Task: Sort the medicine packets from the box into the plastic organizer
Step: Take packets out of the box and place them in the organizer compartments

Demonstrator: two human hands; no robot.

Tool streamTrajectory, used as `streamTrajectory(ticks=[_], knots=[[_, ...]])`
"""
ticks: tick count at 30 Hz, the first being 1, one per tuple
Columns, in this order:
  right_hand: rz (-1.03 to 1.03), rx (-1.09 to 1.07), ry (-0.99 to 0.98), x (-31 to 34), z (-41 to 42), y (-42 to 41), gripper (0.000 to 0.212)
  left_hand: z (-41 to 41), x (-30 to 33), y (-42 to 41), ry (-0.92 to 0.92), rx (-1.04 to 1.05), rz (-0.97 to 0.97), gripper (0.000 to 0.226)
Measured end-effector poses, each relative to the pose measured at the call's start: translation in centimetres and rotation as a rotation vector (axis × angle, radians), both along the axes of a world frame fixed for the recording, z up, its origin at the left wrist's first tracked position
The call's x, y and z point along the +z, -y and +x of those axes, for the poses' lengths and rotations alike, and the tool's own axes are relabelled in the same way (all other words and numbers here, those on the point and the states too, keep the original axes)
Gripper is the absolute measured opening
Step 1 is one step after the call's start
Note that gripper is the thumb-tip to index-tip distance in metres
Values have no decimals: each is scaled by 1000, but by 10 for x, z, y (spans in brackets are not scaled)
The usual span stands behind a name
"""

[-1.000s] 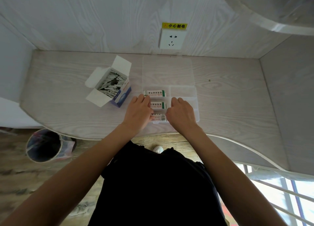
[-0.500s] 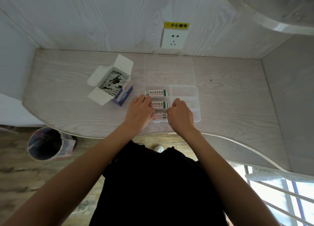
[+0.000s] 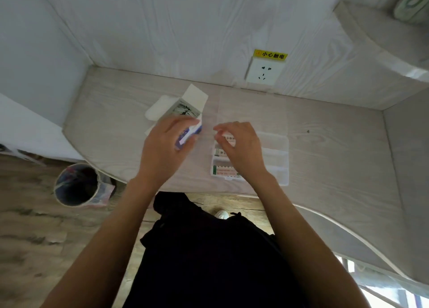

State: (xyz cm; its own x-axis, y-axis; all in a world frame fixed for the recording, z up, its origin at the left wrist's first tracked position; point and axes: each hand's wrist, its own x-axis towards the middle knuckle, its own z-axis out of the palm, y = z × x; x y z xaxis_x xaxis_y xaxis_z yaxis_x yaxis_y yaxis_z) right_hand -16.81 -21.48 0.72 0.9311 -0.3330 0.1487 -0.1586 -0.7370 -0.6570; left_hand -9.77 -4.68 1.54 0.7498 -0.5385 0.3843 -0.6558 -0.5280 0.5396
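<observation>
A pale wood-grain desk (image 3: 336, 159) fills the alcove, closed in by matching wall panels behind and on both sides. On the floor below its left edge stands a round waste bin (image 3: 77, 185) with a liner. The person's dark clothing fills the bottom of the view, with both bare forearms reaching up over the near edge of the desk.

The clear plastic organizer (image 3: 276, 150) lies on the desk in front of the person, its transparent lid folded back flat toward the wall. Its left column of compartments holds medicine packets (image 3: 226, 170): one lies flat in the nearest compartment, and at least two more show in the compartments beyond, partly hidden. The right-hand compartments look bare, though glare makes this hard to judge.

Left of the organizer sits the box (image 3: 183, 107), white and blue, its top flaps open, with thin dark-printed packets standing inside.

The left hand (image 3: 162, 150) is above the near side of the box with fingers spread and loosely bent; its grip is apart, and whether the fingertips touch the blue side of the box cannot be told through the motion blur. The right hand (image 3: 241, 145) hovers over the organizer's left column, fingers curled with thumb and forefinger close together; whether they pinch anything cannot be told.

On the back wall a white socket (image 3: 263, 72) sits under a yellow warning label (image 3: 270, 55).
</observation>
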Motion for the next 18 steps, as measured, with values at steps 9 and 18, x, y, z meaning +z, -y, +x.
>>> streamTrajectory(ticks=[9,18], knots=[[-609,254,-254,0,119,-41,23,47,-36,-10,-413,255,266,76],[-601,415,-144,-2,116,-44,21,44,-36,-13,-385,228,181,62]])
